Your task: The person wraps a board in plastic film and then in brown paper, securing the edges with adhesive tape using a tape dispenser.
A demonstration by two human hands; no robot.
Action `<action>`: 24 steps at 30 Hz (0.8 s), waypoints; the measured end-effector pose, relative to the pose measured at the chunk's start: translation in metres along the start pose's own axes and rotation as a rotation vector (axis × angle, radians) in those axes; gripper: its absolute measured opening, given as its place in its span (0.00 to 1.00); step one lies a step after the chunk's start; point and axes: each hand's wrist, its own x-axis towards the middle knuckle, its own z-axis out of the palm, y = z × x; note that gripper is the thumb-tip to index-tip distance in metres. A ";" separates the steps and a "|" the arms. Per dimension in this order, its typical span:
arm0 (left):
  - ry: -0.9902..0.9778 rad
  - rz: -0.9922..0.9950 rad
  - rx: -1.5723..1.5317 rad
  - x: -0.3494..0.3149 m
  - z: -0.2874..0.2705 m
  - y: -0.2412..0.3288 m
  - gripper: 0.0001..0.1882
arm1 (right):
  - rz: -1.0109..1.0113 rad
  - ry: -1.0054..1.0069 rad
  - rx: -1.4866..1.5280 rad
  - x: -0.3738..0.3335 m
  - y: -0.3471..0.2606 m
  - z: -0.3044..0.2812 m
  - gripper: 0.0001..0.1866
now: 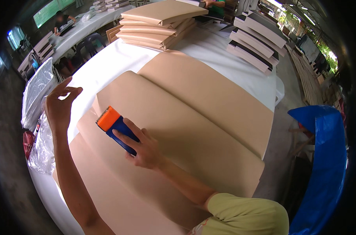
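My right hand (pixel 144 147) is wrapped round the dark blue body of a hand-held tape dispenser (pixel 121 132). Its orange top carries a toothed metal edge, tilted up and to the left over the brown paper. My left hand (pixel 61 102) is raised at the left, apart from the dispenser. Thumb and forefinger meet there in a pinch, another finger sticking up; anything between the tips is too small to make out. Below both hands a large brown paper sheet (pixel 178 129) lies on the table, with a long folded edge running diagonally across it.
Brown paper-wrapped packages (pixel 154 29) are stacked at the table's far side. Piles of dark-topped boards (pixel 256 41) stand at the far right. Clear plastic bags (pixel 37 94) lie along the left edge. Blue sheeting (pixel 323 156) hangs at the right. Other people work farther back.
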 end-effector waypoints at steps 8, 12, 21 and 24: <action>-0.297 -0.108 0.053 -0.045 0.050 -0.039 0.30 | 0.213 -0.374 -0.019 0.006 -0.033 -0.039 0.31; -0.390 -0.242 -0.063 -0.084 0.057 -0.073 0.30 | 0.290 -0.547 0.002 0.013 -0.050 -0.058 0.28; -0.566 -0.220 -0.169 -0.119 0.073 -0.066 0.28 | 0.188 -0.638 0.020 0.010 -0.051 -0.083 0.19; -0.540 -0.286 -0.112 -0.131 0.066 -0.063 0.31 | 0.203 -0.715 0.011 0.012 -0.058 -0.073 0.18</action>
